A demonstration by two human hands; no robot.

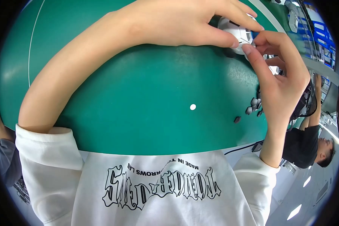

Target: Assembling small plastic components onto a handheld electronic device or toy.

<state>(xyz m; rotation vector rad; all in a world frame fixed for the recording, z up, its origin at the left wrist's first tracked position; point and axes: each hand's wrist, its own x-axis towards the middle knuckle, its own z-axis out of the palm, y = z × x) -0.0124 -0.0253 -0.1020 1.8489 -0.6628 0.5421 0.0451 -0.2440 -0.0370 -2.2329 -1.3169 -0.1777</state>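
A white, rounded plastic device [233,28] with dark slots sits at the far right part of the green table. My left hand [194,22] reaches across from the left and grips it between thumb and fingers. From the right, my right hand [280,69] closes thumb and bent forefinger on the device's near right edge. Both thumb tips almost meet on its near side. My fingers cover much of the device, and its underside is hidden. Something white also shows between the curled fingers of my right hand, too covered to name.
A small white disc [193,107] lies on the green tabletop [139,98]. Several dark hexagonal pieces [254,103] lie beside my right wrist, one [237,119] apart from them. A black mesh basket [307,103] stands behind that wrist. Other people [305,147] are at both sides.
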